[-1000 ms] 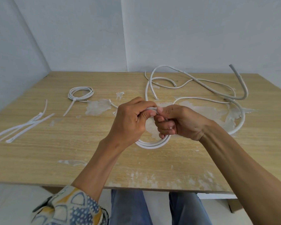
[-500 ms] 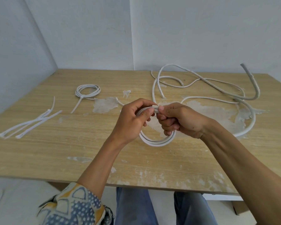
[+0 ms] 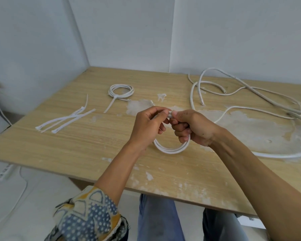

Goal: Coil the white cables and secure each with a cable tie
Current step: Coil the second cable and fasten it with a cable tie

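Both hands meet above the middle of the wooden table [image 3: 73,146] and hold a small coil of white cable [image 3: 172,150]. The left hand [image 3: 149,130] pinches the top of the coil between thumb and forefinger, its other fingers loosely curled beneath. The right hand [image 3: 195,130] has its fingers curled round the coil's right side, with the thumb pressed on top against the left thumb. The lower arc of the coil hangs below the hands. A finished coil [image 3: 121,90], bound with a tie, lies at the far left of the table. Loose cable ties [image 3: 64,120] lie near the left edge. Uncoiled white cables [image 3: 247,87] sprawl across the far right, over patches of white residue [image 3: 250,129].
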